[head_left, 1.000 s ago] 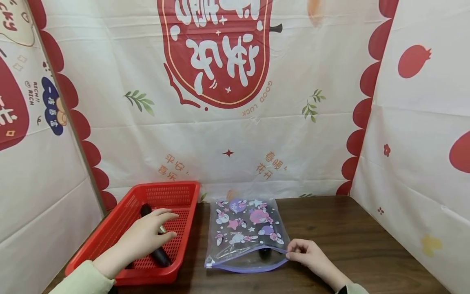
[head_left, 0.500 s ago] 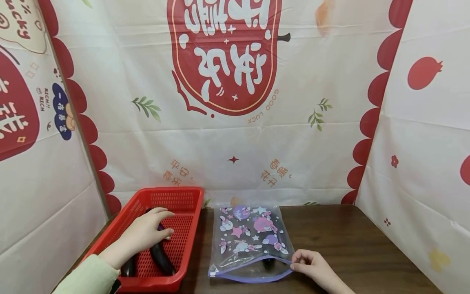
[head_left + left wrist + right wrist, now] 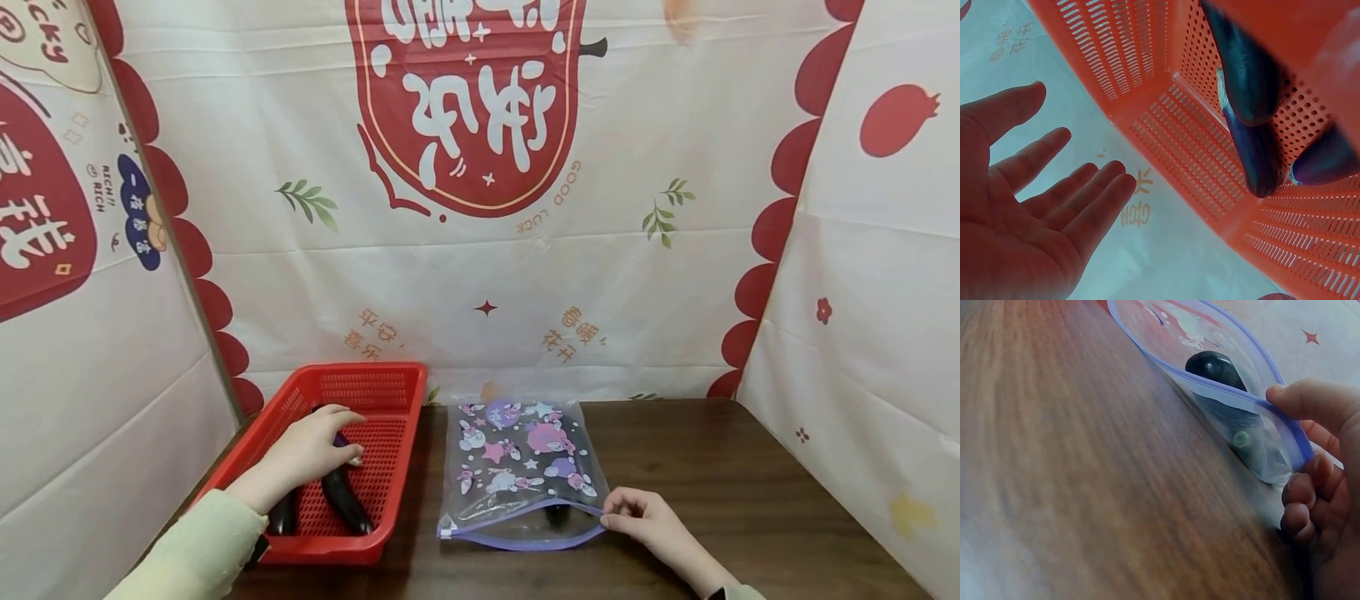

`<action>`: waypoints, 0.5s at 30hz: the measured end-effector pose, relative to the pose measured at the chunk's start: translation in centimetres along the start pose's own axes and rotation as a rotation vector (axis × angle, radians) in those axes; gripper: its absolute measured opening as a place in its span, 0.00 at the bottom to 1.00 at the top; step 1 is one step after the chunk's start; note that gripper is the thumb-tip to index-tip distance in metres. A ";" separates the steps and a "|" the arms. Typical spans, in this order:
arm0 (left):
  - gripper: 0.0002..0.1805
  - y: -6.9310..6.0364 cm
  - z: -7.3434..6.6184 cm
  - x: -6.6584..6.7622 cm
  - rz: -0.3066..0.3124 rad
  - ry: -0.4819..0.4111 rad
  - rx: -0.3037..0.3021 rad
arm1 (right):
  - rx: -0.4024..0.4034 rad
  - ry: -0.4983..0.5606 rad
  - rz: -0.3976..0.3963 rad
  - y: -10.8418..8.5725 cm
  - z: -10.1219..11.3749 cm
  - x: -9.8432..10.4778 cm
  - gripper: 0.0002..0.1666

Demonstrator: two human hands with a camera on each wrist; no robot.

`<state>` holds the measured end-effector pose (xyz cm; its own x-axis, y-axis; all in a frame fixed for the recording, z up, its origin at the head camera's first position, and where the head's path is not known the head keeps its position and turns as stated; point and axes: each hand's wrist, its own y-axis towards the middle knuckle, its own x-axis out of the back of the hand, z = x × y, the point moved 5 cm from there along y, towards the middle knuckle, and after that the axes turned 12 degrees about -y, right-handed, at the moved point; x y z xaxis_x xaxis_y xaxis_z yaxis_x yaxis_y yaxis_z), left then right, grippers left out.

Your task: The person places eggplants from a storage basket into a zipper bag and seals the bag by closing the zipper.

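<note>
My left hand point(image 3: 311, 450) hovers over the red basket point(image 3: 418, 433) in the head view, fingers loosely spread and holding nothing. Several dark purple eggplants point(image 3: 1250, 75) lie in that basket, one of them point(image 3: 345, 500) just below the hand. The left wrist view shows the same open palm point(image 3: 1029, 219) beside the basket wall. On the table, a clear zip bag point(image 3: 517, 467) with cartoon prints lies flat, its purple-edged mouth gaping. My right hand point(image 3: 648, 525) pinches the right end of that mouth. Inside the bag are a glossy dark rounded thing point(image 3: 1213, 367) and a pale green stem-like end point(image 3: 1242, 439).
The brown wooden table point(image 3: 675, 450) carries both the basket and the bag. White printed cloth point(image 3: 480, 275) rises behind, with more cloth walls at left and right. A white slider point(image 3: 447, 532) sits at the left end of the bag's zip.
The head view has shifted a little. My left hand stays above the basket and has moved only slightly. My right hand keeps its pinch on the bag's edge.
</note>
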<state>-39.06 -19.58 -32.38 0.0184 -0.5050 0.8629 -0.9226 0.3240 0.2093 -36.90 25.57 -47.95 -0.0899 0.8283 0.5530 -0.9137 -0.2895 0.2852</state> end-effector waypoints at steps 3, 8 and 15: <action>0.22 0.3 0.2 0.2 -0.012 0.004 -0.006 | -0.004 -0.001 0.008 0.3 0.0 0.1 0.04; 0.22 1.1 0.7 0.4 -0.004 0.016 -0.001 | 0.038 0.019 0.008 0.3 0.2 0.1 0.04; 0.23 2.0 1.6 0.2 0.034 0.019 0.037 | 0.011 0.023 0.008 0.0 -0.1 0.1 0.04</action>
<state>-41.51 -20.35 -32.50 -0.0062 -0.4788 0.8779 -0.9364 0.3108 0.1629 -36.91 25.67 -47.97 -0.1060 0.8369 0.5371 -0.9084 -0.3011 0.2899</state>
